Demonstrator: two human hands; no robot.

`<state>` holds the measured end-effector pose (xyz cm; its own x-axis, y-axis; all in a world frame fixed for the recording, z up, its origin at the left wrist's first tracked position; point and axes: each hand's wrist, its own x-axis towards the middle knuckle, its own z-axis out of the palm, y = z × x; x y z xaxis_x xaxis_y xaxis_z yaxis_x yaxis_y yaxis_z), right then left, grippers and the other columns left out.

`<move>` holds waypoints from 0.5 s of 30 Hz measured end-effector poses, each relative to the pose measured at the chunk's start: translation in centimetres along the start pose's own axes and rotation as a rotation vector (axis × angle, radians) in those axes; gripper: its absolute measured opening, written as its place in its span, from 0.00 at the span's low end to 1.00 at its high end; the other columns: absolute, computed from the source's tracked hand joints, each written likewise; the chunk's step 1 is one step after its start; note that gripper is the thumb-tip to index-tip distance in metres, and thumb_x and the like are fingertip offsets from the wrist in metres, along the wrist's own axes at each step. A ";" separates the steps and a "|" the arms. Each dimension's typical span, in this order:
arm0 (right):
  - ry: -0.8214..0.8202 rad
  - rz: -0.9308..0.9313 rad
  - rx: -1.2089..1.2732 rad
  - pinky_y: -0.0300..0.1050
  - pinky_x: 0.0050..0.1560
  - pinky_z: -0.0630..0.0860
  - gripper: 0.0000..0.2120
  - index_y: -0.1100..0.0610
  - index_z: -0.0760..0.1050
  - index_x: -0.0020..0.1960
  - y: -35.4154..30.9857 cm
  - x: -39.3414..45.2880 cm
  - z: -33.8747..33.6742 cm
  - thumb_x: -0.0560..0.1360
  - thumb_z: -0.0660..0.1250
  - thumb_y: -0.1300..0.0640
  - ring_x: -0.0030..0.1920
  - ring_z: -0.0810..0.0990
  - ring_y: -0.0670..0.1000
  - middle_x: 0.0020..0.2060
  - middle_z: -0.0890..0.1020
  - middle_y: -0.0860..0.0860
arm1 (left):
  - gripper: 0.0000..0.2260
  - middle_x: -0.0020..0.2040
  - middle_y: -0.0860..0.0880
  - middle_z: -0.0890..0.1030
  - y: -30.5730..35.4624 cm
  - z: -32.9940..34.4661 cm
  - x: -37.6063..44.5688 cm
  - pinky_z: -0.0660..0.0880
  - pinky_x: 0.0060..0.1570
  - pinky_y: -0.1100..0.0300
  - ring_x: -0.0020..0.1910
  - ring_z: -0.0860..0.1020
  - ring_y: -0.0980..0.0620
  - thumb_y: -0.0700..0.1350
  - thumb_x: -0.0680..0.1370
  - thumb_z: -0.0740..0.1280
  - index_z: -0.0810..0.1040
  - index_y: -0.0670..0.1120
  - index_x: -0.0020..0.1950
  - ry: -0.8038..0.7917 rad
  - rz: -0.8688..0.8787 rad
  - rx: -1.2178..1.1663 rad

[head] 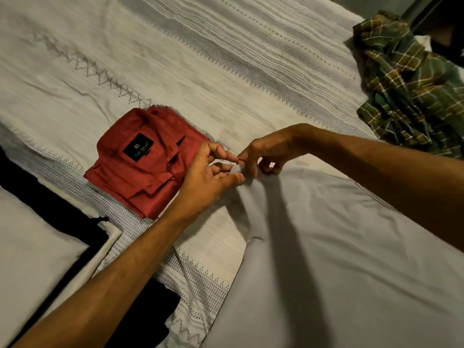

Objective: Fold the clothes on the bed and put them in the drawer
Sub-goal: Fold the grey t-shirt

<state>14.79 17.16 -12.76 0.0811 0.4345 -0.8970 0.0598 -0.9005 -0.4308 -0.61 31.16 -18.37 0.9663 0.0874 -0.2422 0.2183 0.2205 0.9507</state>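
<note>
Head view. We look down on a bed covered by a white woven bedspread [200, 59] with grey dotted bands and zigzag stitching, lightly creased, running from 9 o'clock up to 1 o'clock.

At centre, our left hand [208, 177] and right hand [266, 154] meet at the top corner of a plain pale grey garment [339, 247]. Both hands pinch that corner: left thumb and fingers curled on the cloth edge, right fingertips curled on it from the other side. The fingertips of the two hands nearly touch. The grey garment spreads from the hands down to 5 o'clock, lying flat on the bedspread with a long fold ridge and our arm shadows across it.

At 9 o'clock of the hands, just beside the left hand, sits a folded red collared shirt [143, 167] with a black label at the neck, resting flat on the bedspread. The left hand overlaps its right edge in view; contact we cannot tell.

At 2 o'clock, well apart, an unfolded green and yellow plaid shirt [411, 96] lies crumpled at the bed edge.

At 8 o'clock, a cream pillow [32, 247] with black border. Dark room beyond at 1 o'clock; no detail readable. Light is dim and warm.
</note>
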 end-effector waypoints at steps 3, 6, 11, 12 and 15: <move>0.100 0.048 -0.300 0.46 0.39 0.68 0.05 0.52 0.77 0.44 -1.0 0.0 -0.6 0.73 0.70 0.61 0.41 0.72 0.53 0.39 0.77 0.51 | 0.26 0.55 0.49 0.83 -0.5 -0.2 0.2 0.83 0.50 0.52 0.48 0.84 0.50 0.33 0.69 0.80 0.70 0.48 0.56 0.010 -0.019 0.008; 0.137 0.141 -0.881 0.47 0.45 0.73 0.07 0.53 0.81 0.51 -1.7 0.1 -0.5 0.75 0.74 0.52 0.53 0.79 0.54 0.50 0.79 0.53 | 0.25 0.55 0.54 0.85 -1.7 -0.4 0.1 0.82 0.48 0.56 0.49 0.85 0.50 0.41 0.67 0.81 0.71 0.51 0.55 -0.053 -0.144 0.021; 0.153 0.097 -1.241 0.44 0.44 0.75 0.13 0.52 0.79 0.46 -2.7 -0.8 -0.6 0.79 0.70 0.43 0.53 0.79 0.52 0.38 0.76 0.46 | 0.14 0.46 0.54 0.85 -3.0 -0.8 -0.3 0.74 0.39 0.69 0.44 0.81 0.65 0.42 0.77 0.77 0.76 0.51 0.58 -0.310 -0.325 0.234; 0.167 0.111 -1.261 0.43 0.41 0.73 0.13 0.53 0.79 0.46 -2.8 -1.0 -0.6 0.79 0.70 0.43 0.48 0.79 0.51 0.37 0.75 0.46 | 0.13 0.46 0.53 0.84 -3.0 -0.8 -0.4 0.74 0.40 0.69 0.43 0.81 0.64 0.42 0.79 0.75 0.76 0.51 0.60 -0.349 -0.351 0.248; 0.193 0.129 -1.167 0.45 0.44 0.74 0.13 0.50 0.77 0.40 -2.6 -0.9 -0.5 0.79 0.69 0.44 0.46 0.78 0.51 0.39 0.78 0.48 | 0.10 0.47 0.47 0.79 -2.6 -1.1 -0.8 0.73 0.46 0.70 0.46 0.77 0.57 0.41 0.84 0.68 0.77 0.48 0.65 -0.465 -0.382 0.253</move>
<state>15.02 19.10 -10.85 0.2955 0.4280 -0.8541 0.9020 -0.4197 0.1018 -2.06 31.55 -20.89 0.7601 -0.3938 -0.5168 0.5285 -0.0880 0.8443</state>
